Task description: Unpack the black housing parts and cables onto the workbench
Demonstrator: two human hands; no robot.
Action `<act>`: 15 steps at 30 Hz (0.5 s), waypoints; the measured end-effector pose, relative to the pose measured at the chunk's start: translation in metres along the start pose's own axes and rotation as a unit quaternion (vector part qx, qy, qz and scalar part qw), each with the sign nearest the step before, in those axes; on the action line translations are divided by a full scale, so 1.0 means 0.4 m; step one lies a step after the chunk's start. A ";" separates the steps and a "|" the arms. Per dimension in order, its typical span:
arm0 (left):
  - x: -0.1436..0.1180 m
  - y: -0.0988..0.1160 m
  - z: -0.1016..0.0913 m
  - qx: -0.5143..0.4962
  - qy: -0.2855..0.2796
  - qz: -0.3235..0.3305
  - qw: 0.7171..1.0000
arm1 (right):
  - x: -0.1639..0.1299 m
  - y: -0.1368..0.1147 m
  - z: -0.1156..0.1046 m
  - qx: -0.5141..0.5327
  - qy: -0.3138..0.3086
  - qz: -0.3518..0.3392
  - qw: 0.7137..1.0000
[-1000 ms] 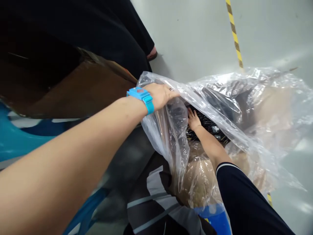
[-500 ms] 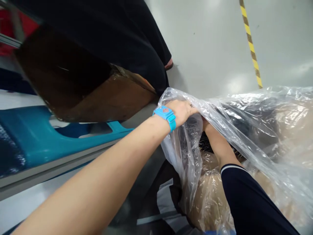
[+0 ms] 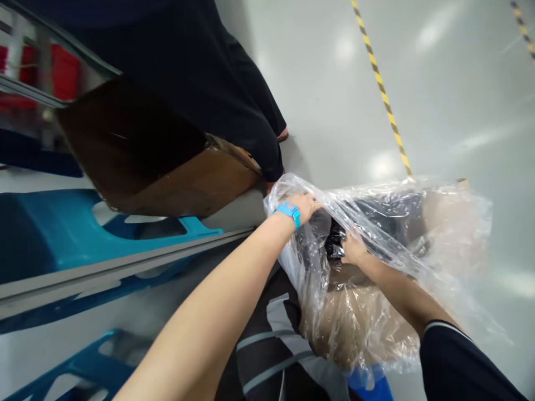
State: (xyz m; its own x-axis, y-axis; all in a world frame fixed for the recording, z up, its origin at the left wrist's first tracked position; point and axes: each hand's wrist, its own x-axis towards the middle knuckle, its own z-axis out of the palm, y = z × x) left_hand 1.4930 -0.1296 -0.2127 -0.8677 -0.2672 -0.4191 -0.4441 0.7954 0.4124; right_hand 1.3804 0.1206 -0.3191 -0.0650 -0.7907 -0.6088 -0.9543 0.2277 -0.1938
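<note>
My left hand [image 3: 307, 206], with a blue wrist strap [image 3: 289, 211], is closed on the edge of a clear plastic bag [image 3: 317, 312] and holds its mouth apart. My right hand [image 3: 354, 246] reaches into the opening, its fingers closed at a shiny black bundle [image 3: 335, 239]; its fingertips are partly hidden. I cannot make out what exactly the bundle is. The bag lines a brown cardboard box [image 3: 355, 323] and drapes over its sides. More dark contents show dimly through the plastic on the right.
A person in dark trousers [image 3: 251, 94] stands close at the upper left, beside a brown box [image 3: 200, 178]. Teal plastic bins [image 3: 83, 234] line a rack rail [image 3: 125, 256] on the left. Yellow-black tape [image 3: 382, 89] crosses the grey floor.
My right hand has come into clearer view inside the bag, with its fingers at the black bundle. My left hand stays at the bag's edge. The camera view has shifted back, showing more floor.
</note>
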 end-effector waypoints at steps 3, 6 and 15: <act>-0.059 0.059 0.000 0.015 -0.029 -0.017 0.999 | -0.210 -0.017 -0.069 -0.004 -0.034 0.047 0.998; -0.151 0.117 -0.013 0.007 -0.024 -0.025 0.999 | -0.442 -0.044 -0.156 0.017 -0.039 0.067 0.997; -0.671 0.298 0.019 -0.056 0.074 -0.187 0.978 | -0.989 -0.146 -0.429 -0.021 0.179 -0.075 0.981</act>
State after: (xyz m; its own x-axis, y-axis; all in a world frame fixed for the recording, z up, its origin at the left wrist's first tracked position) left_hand 1.6748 0.0413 -0.0573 -0.6587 -0.6102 -0.4401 -0.7513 0.5642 0.3423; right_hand 1.4118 0.3227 0.0651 -0.0139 -0.9642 -0.2649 -0.9719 0.0754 -0.2232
